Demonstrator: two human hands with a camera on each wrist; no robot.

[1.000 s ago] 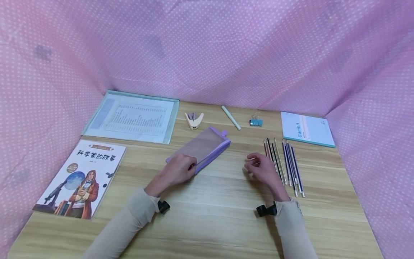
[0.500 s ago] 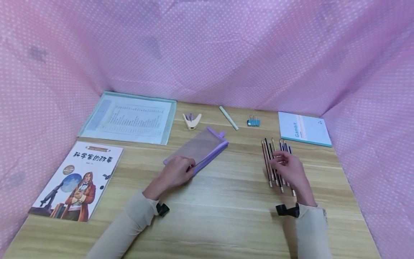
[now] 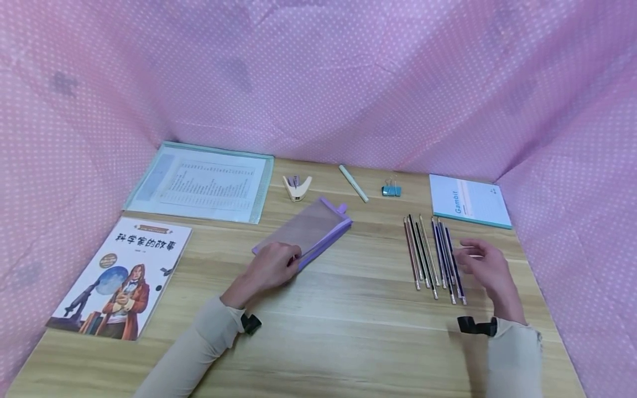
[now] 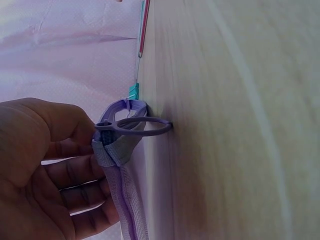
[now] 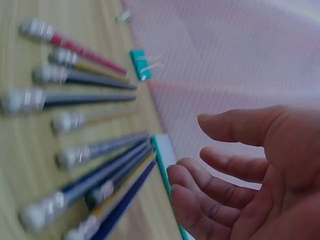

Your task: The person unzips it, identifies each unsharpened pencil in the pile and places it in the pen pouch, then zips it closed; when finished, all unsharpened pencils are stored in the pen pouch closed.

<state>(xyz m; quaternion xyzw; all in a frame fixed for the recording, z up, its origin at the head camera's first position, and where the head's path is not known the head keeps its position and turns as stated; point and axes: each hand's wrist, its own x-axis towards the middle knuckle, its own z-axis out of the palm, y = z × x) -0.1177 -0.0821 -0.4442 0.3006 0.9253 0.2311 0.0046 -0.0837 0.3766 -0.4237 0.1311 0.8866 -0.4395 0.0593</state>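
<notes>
My left hand [image 3: 273,265] pinches the near end of a purple mesh zip pouch [image 3: 313,224] that lies slantwise on the table. In the left wrist view its fingers are at the zipper end [image 4: 107,150], where a purple ring-shaped pull [image 4: 145,127] sticks out. On the right side of the table lie several pencils in two loose groups, a left group [image 3: 420,251] and a right group [image 3: 448,260], erasers toward me. Just right of them hovers my right hand [image 3: 485,271], fingers loosely bent and holding nothing. In the right wrist view the pencils [image 5: 95,97] fan out beside the fingers.
Along the back of the wooden table [image 3: 338,342] are a document folder [image 3: 204,182], a stapler [image 3: 297,189], a pale green pen [image 3: 354,183], a teal binder clip [image 3: 391,190] and a blue notebook [image 3: 470,200]. A picture book [image 3: 119,276] lies at left. Pink dotted cloth [image 3: 318,83] encloses the table.
My right hand has moved rightward, over the pencils, from their left side to their right side. The left hand has stayed at the pouch.
</notes>
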